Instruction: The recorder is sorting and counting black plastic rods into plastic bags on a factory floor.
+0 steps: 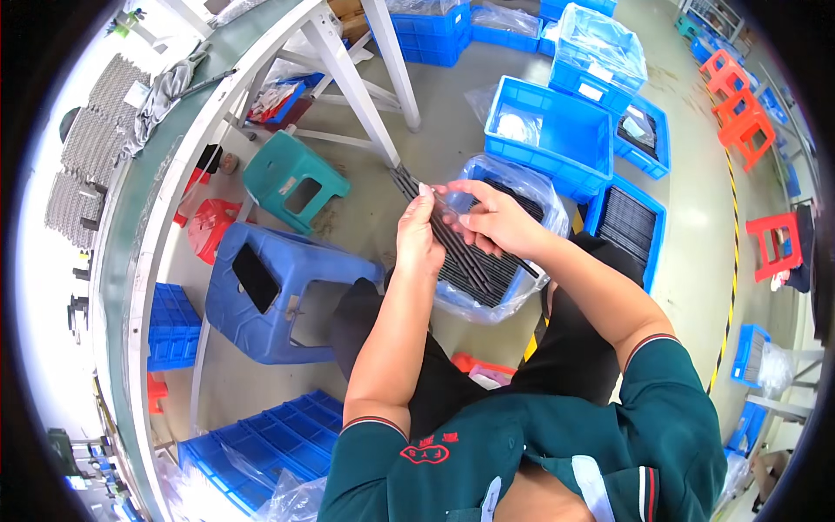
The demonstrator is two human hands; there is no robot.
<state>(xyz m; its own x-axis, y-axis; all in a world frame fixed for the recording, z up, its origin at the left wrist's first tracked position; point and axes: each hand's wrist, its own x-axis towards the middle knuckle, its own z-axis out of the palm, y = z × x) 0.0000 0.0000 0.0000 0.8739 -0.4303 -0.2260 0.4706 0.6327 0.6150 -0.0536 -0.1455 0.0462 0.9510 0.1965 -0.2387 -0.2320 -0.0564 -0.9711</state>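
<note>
Our left hand [419, 235] is closed around a bundle of dark rods [460, 253], its thumb laid along the top; the fingers beneath are hidden from us. Our right hand [506, 223] is half curled at the bundle's right side, index finger stretched toward the left thumb. Something clear and blurred lies about its fingertips, so we cannot tell whether they pinch a rod or merely touch one.

The bundle is in the air before our knees, over a container with a crinkled, see-through plastic liner [474, 311]. The rods are slim, straight and matte, and their long axis slants from upper left, near the foot of a white table leg [348, 74], to lower right, toward our right knee. Their lower ends blend into similar dark rods packed in the container, so we cannot count them. Our right forearm covers part of that container.

Farther right, a blue plastic bin [624, 228] holds dark, ribbed-looking rows, partly cut off by our knee. Beyond, a deep, smooth-walled blue crate [570, 155] holds a clear bag [519, 128]. To our left, a flat black phone [256, 277] lies on a scuffed blue stool [239, 326], beside a teal stool [270, 170].
</note>
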